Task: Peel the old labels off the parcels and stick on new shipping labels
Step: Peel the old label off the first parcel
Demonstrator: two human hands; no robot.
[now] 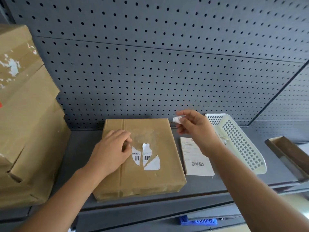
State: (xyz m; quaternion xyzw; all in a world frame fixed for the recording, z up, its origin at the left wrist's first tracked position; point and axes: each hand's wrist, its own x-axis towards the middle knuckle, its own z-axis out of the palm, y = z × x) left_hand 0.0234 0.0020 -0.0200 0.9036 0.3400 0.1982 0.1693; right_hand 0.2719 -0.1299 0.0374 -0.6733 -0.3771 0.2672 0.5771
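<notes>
A: Cardboard parcel [150, 178] on the shelf [217, 183], how far along?

B: Partly peeled. Torn old-label pieces [151, 164] still cling mid-top. Right hand [195, 129] pinches a peeled scrap [176, 119]. Left hand [112, 148] rests on the parcel, fingers curled; a pinch, I can't tell. New shipping label [195, 158] waits just right, unstuck.

The left hand [112, 148] hides its fingertips (print on the new label [197, 158] is illegible).
</notes>
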